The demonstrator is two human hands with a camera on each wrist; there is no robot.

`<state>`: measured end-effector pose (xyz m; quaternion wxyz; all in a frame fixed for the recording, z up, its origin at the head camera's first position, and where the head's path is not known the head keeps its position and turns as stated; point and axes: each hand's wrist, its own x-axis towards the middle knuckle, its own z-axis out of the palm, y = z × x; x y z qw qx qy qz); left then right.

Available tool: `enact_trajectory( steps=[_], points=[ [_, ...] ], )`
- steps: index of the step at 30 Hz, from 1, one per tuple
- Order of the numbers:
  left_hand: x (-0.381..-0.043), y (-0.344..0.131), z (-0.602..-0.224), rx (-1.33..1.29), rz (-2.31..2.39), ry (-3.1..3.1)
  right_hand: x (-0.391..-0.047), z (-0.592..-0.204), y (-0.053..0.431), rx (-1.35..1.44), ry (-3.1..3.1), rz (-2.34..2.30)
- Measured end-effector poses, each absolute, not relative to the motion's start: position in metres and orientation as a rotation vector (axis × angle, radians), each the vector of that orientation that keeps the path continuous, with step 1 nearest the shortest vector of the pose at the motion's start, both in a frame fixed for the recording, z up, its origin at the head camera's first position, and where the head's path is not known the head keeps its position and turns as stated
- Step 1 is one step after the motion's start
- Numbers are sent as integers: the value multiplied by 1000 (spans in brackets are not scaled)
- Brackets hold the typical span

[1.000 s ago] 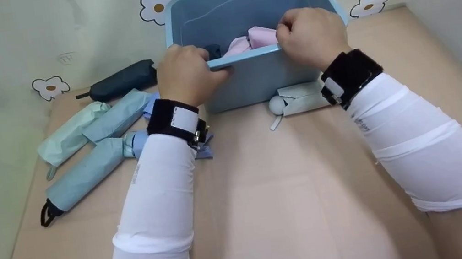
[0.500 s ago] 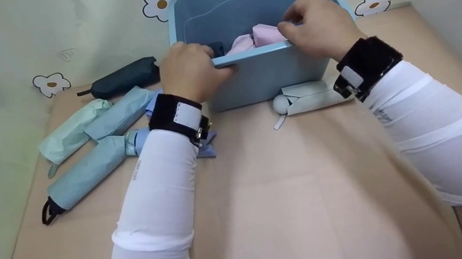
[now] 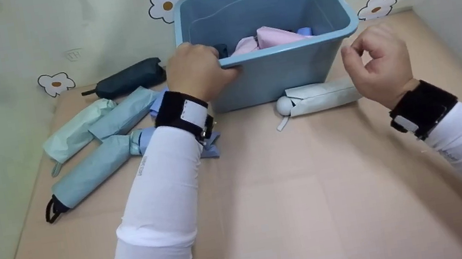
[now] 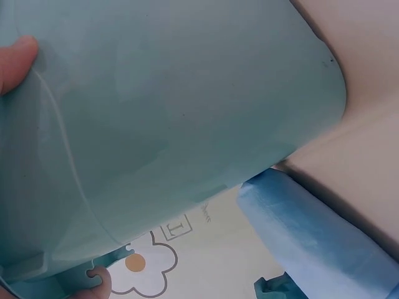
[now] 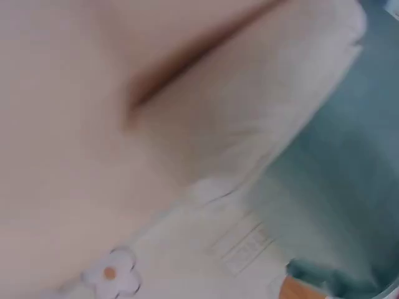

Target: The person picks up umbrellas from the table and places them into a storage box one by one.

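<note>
My left hand [image 3: 198,73] grips the front-left rim of a blue plastic bin [image 3: 282,70], thumb on the outer front wall. Its thumb [image 4: 17,62] shows against the bin wall in the left wrist view. My right hand [image 3: 380,64] hangs in the air right of the bin, fingers loosely curled and holding nothing. Near it, a pale grey folded umbrella [image 3: 327,95] lies along the bin's front base, its right end hidden by the hand. Inside the bin are a pink folded umbrella [image 3: 279,36], another pink piece [image 3: 245,45], a dark item [image 3: 221,50] and something blue [image 3: 304,32].
Folded umbrellas lie left of the bin: dark green [image 3: 130,78], mint [image 3: 79,130], grey-blue [image 3: 122,113] and teal [image 3: 93,169]. A blue one [image 3: 210,145] is partly behind my left wrist. A flower-patterned wall covering [image 3: 112,23] stands behind the beige tabletop [image 3: 278,196].
My right hand has left the bin's front-right rim and moved right and down, beside the bin. The blue item in the bin now shows more. My left hand stays on the rim.
</note>
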<state>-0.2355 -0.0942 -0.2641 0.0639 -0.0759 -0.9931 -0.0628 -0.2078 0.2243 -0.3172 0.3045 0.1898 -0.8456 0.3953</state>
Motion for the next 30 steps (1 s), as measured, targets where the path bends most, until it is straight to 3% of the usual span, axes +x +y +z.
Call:
enact_trajectory(
  steps=[7,17,25,30],
  points=[
    [-236,-96,-265,-217,-201,-3017,-220,-334,249,635,-3256,623],
    [-236,-93,-262,-221,-198,-3026,-220,-355,245,766,-3210,578],
    [-237,-94,-262,-228,-200,-3037,-196,-316,221,1015,-2988,1033],
    [-236,-96,-263,-262,-196,-3009,-190,-273,208,893,-2854,1427]
  ],
)
